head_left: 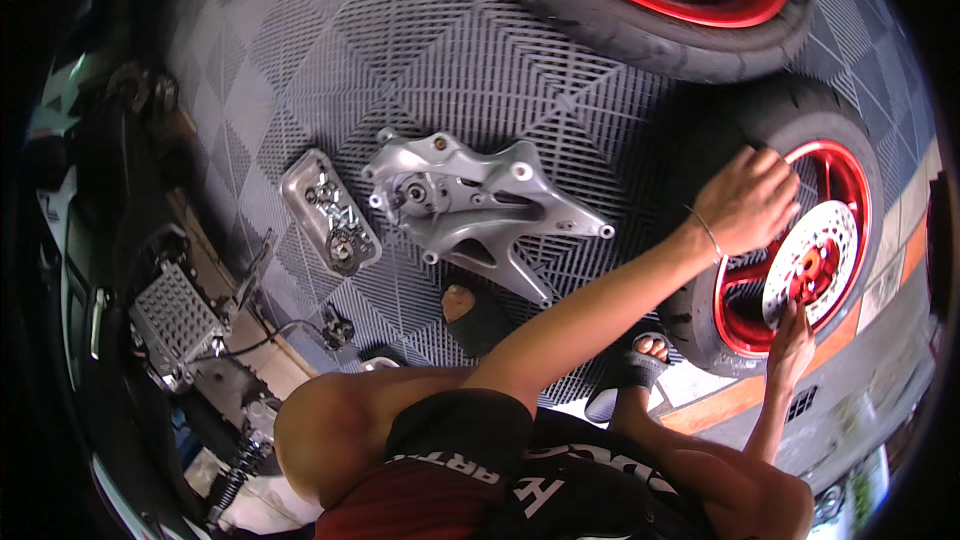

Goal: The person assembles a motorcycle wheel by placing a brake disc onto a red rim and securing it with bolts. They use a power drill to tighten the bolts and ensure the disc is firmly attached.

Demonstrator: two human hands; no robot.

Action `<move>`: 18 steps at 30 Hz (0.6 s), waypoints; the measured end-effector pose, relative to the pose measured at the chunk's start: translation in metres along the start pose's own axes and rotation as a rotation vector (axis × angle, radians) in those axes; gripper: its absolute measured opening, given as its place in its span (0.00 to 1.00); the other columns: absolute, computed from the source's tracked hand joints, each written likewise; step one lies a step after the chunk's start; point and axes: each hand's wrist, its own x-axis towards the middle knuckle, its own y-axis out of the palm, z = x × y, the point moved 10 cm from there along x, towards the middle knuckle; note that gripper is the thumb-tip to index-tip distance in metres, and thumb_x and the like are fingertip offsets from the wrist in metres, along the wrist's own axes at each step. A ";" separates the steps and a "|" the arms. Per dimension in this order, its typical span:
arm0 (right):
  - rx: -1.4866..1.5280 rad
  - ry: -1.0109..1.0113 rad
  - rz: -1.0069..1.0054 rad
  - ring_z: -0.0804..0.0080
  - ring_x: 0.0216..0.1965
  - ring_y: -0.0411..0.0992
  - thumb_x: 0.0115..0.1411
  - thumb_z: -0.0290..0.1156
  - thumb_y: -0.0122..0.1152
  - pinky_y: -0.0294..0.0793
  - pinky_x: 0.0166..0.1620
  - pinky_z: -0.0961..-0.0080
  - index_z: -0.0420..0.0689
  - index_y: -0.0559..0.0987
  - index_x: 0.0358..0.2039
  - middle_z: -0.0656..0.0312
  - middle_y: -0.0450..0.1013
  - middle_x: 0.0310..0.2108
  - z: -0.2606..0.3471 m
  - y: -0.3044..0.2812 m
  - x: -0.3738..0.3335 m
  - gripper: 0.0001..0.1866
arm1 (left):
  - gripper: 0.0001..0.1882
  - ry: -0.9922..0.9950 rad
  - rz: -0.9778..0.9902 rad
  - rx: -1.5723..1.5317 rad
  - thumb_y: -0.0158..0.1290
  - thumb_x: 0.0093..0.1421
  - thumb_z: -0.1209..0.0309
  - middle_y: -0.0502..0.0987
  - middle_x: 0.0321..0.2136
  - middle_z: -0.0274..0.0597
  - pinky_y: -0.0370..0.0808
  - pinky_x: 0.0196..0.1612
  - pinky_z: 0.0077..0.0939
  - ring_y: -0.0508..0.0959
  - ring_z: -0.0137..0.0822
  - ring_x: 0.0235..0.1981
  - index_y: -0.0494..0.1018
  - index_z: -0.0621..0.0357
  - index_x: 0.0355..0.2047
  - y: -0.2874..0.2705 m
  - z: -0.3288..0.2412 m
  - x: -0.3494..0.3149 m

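Observation:
A motorcycle wheel [858, 190] with a black tyre and red rim stands upright at my right. My left hand [752, 202], with a thin bracelet at its wrist, is closed over the rim's near upper edge with curled fingers. On the wheel's side sits a drilled brake disc [838, 230] around a red hub [812, 262]. My right hand [790, 348] reaches up to the disc's lower edge, its fingertips together beside the hub. Whatever those fingers hold, if anything, is too small to make out.
A second red-rimmed wheel [650, 25] lies at the far right. On the grey tile mat [330, 60] rest a silver cast swingarm [480, 200] and a metal tray [300, 185] of bolts and small parts. A partly dismantled motorcycle [110, 230] stands along the left.

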 end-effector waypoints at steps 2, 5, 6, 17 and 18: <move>0.029 0.124 0.109 0.32 0.35 0.76 0.78 0.43 0.46 0.71 0.36 0.44 0.37 0.78 0.52 0.33 0.77 0.34 -0.008 0.003 0.000 0.22 | 0.17 0.001 0.001 -0.022 0.58 0.64 0.58 0.77 0.40 0.43 0.71 0.50 0.39 0.74 0.41 0.47 0.78 0.62 0.40 0.002 0.000 0.001; 0.107 0.088 0.169 0.33 0.39 0.77 0.78 0.39 0.44 0.70 0.39 0.44 0.33 0.74 0.57 0.33 0.78 0.42 0.027 0.008 0.004 0.22 | 0.19 -0.024 -0.006 0.046 0.57 0.65 0.56 0.77 0.40 0.44 0.71 0.52 0.40 0.74 0.42 0.48 0.78 0.63 0.40 -0.016 0.008 -0.001; 0.069 0.036 0.155 0.33 0.42 0.77 0.78 0.39 0.44 0.72 0.41 0.46 0.33 0.74 0.58 0.34 0.78 0.43 0.019 0.012 0.006 0.22 | 0.20 -0.041 0.012 0.069 0.56 0.66 0.55 0.77 0.41 0.44 0.71 0.52 0.41 0.74 0.42 0.48 0.78 0.62 0.41 -0.019 0.010 0.001; 0.926 0.745 0.813 0.69 0.25 0.77 0.74 0.64 0.42 0.76 0.32 0.69 0.40 0.81 0.32 0.58 0.78 0.24 -0.002 -0.025 -0.174 0.38 | 0.22 -0.780 0.359 -0.530 0.51 0.72 0.53 0.82 0.40 0.59 0.79 0.45 0.52 0.83 0.59 0.41 0.78 0.63 0.46 -0.201 -0.036 -0.060; 1.164 0.609 0.888 0.66 0.27 0.80 0.74 0.64 0.43 0.78 0.34 0.68 0.37 0.84 0.34 0.55 0.82 0.28 0.015 -0.044 -0.191 0.39 | 0.21 -0.846 0.202 -0.431 0.51 0.72 0.54 0.82 0.40 0.60 0.79 0.45 0.51 0.83 0.58 0.42 0.78 0.61 0.49 -0.258 -0.033 -0.082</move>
